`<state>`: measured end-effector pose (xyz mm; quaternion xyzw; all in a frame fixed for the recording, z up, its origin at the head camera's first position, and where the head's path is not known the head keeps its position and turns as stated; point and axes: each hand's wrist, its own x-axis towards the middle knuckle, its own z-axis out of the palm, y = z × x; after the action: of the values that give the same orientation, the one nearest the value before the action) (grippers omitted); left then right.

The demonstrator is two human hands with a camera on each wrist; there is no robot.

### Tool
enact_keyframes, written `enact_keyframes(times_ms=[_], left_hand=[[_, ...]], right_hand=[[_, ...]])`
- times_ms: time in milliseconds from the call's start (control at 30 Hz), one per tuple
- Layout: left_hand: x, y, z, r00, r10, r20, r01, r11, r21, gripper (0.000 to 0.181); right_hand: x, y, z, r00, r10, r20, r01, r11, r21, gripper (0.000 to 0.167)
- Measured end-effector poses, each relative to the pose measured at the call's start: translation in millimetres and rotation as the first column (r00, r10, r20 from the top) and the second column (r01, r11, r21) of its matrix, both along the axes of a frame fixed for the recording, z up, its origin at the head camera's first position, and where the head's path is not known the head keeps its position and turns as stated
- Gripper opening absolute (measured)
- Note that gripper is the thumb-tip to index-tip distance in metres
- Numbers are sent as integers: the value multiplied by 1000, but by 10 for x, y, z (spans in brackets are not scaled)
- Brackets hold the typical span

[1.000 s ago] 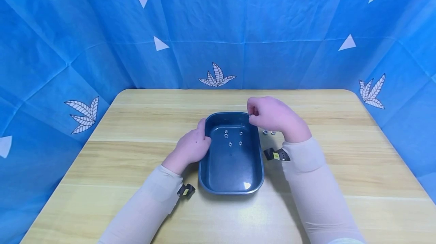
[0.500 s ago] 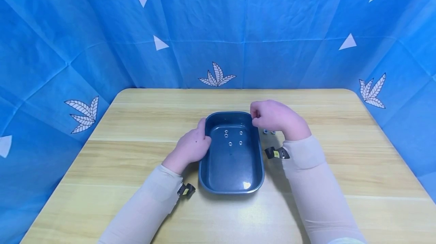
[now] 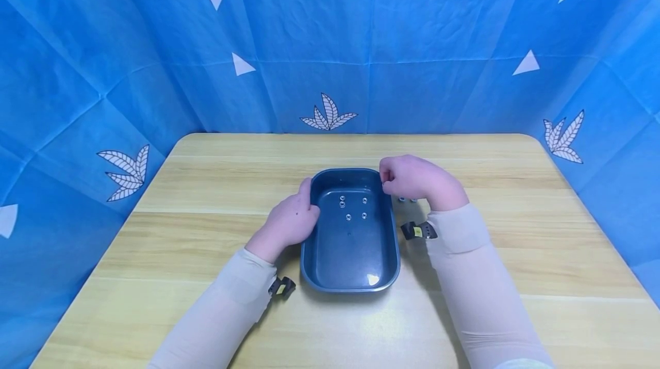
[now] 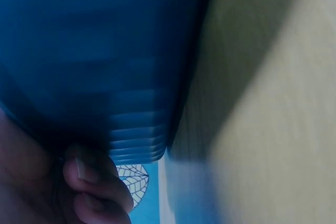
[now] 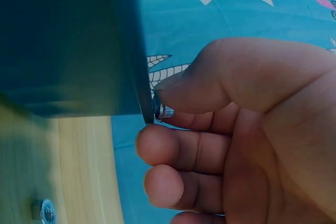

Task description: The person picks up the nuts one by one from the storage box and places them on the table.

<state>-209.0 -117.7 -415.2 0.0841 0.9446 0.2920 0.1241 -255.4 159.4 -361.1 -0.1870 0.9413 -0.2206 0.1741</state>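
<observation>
A dark blue rectangular tray [image 3: 350, 266] rests on the table, its long side pointing away from me. My left hand [image 3: 289, 217] grips its left rim, and curled fingers [image 4: 100, 182] show against the outer wall in the left wrist view. At the far right corner, my right hand [image 3: 415, 179] pinches a small metal nut [image 5: 165, 112] between thumb and index finger, close against the tray's edge. Several small nuts [image 3: 364, 200] lie on the tray floor, toward its far end. Right of the tray, partly under the right hand, two nuts [image 3: 402, 199] sit on the table.
The wooden table [image 3: 206, 174] has rounded far corners. A blue patterned curtain [image 3: 438, 25] hangs behind it and along both sides. Each wrist wears a black strap, such as the right strap [image 3: 419, 231].
My right hand has shifted slightly right and nearer to me, from over the tray's far right rim to just beside it. The left hand and tray have stayed put.
</observation>
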Motion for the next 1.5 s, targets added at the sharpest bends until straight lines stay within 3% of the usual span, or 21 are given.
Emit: enact_keyframes(times_ms=[400, 633, 1067, 1500], left_hand=[[-2, -7, -17, 1000, -1, 2, 1, 1000, 0, 70], [-10, 2, -16, 1000, 4, 0, -4, 1000, -5, 69], [-4, 4, -25, 1000, 2, 0, -2, 1000, 7, 69], [-3, -1, -13, 1000, 0, 2, 0, 1000, 0, 69]], right_hand=[[-31, 111, -31, 999, -34, 10, 34, 999, -13, 9], [-66, 183, -76, 999, -26, 42, 24, 999, 36, 9], [-168, 259, -294, 995, -68, 77, 63, 996, 70, 16], [-241, 250, -462, 993, -101, 63, 96, 993, 74, 25]])
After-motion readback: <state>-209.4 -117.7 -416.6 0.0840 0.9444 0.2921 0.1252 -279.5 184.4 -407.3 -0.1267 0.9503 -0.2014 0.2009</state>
